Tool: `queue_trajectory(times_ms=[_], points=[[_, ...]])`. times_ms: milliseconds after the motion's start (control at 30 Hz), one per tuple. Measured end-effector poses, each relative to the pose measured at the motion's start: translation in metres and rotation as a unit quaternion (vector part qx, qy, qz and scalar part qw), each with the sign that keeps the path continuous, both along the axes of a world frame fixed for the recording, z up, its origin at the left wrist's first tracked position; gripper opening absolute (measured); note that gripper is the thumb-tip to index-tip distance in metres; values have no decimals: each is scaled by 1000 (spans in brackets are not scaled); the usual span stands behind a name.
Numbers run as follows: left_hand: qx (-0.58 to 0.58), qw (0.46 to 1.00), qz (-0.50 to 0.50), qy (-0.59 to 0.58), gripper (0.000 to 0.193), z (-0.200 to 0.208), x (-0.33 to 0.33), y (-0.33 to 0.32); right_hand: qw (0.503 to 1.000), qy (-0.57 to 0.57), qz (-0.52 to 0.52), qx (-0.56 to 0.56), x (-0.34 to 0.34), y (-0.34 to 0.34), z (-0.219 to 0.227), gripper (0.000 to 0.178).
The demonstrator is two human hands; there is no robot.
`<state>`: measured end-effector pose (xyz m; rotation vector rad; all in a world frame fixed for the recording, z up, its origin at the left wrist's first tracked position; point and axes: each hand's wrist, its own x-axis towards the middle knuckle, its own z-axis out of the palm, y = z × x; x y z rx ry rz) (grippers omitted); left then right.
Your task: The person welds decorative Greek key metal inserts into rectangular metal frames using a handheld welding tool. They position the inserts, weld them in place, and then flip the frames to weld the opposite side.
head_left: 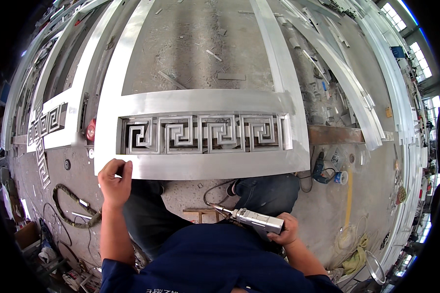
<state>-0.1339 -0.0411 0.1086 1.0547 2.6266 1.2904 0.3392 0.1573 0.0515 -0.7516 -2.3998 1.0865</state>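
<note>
A pale metal frame [195, 166] lies in front of my knees, and a metal fretwork panel [183, 137] with a squared spiral pattern sits in its opening. My left hand [115, 184] is at the frame's near left corner, its fingers curled and pinched together; whatever they hold, if anything, is too small to make out. Over my lap, my right hand [285, 229] grips a silver box-bodied power tool [256, 219] by its rear. Its narrow tip points left, toward the gap between my knees and below the frame's near edge.
Another frame with fretwork [48, 122] lies at the left, near a coiled hose [63, 215]. On the right are a drill [319, 168], a white tub [341, 177] and long metal profiles [347, 83]. Metal scraps litter the floor beyond. A rusty beam [335, 134] juts out right of the frame.
</note>
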Motion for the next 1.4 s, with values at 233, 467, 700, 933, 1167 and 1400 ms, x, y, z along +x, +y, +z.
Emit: queue_trajectory(times_ms=[233, 467, 700, 933, 1167, 1400], points=[[-64, 988, 103, 97, 19, -21, -32, -36, 942, 138, -220, -212, -1, 57, 32, 24], [-118, 980, 150, 57, 26, -75, -25, -79, 949, -126, -170, 236, -92, 156, 70, 18], [-87, 976, 186, 80, 27, -84, -31, -84, 927, -257, -43, 269, -158, 200, 39, 19], [-114, 972, 167, 119, 23, -82, -28, -89, 918, -307, -43, 247, -170, 195, 30, 19], [-96, 973, 140, 154, 21, -82, -30, -88, 908, -266, -67, 316, -176, 188, 34, 13], [-103, 972, 135, 164, 20, -81, -29, -86, 938, -317, -118, 77, -179, 195, 69, 10]])
